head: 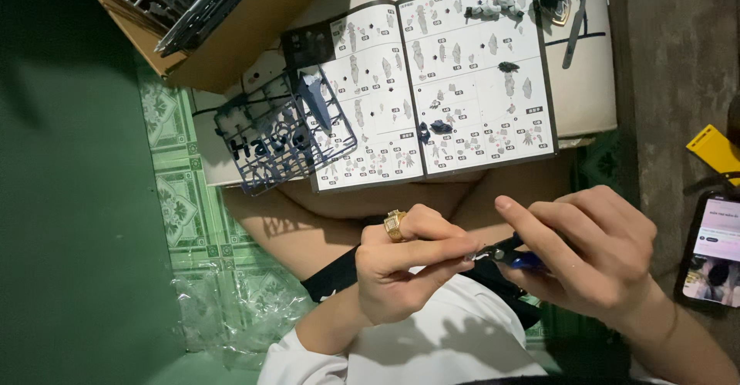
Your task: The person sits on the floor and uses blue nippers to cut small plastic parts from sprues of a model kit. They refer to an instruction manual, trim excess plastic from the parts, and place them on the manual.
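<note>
The part pinched in the left hand point(401, 265) is too small to identify; the phone point(713, 250) is cut off.

- The instruction booklet point(432, 84) is lying open on the table point(586, 84), beyond the two hands
- The parts frame point(281, 142) is resting on the booklet's left edge
- The cardboard box point(247, 30) is sitting farther left and behind, holding more frames
- The tweezers point(576, 26) are lying right of the booklet
- The phone point(713, 250) is lying right of the right hand point(593, 258)
- The left hand point(405, 265) is meeting the cutters point(512, 255) between the hands

Manual point(432, 84) and tweezers point(576, 26) on board point(590, 92)
</note>
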